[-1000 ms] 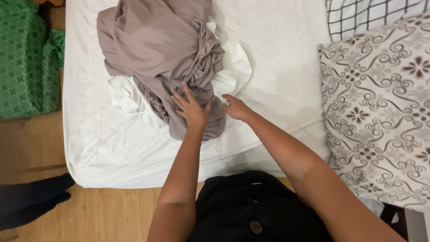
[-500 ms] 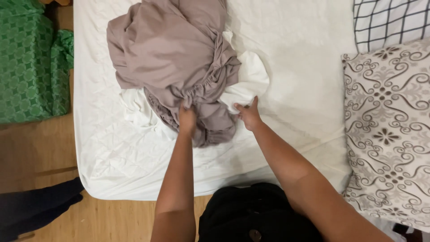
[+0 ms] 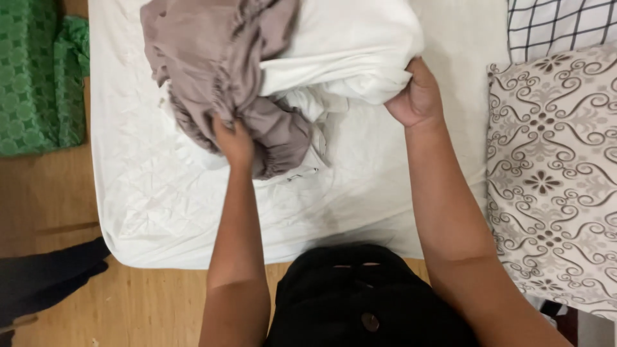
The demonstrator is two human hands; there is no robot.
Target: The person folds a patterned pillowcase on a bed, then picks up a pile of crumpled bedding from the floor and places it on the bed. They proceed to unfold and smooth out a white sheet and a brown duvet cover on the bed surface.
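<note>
bundled sheets (image 3: 257, 71) on mattress (image 3: 160, 205), patterned pillow (image 3: 553, 186) right, folded cloth (image 3: 35, 77) left

A white quilted mattress (image 3: 160, 212) lies on a wooden floor (image 3: 148, 302), green patterned fabric (image 3: 35, 77) left, patterned pillow (image 3: 553, 180) right.

The taupe sheet (image 3: 212, 58) and checked pillow (image 3: 559, 26) run off the top edge; both hands' fingertips are buried in cloth.
</note>
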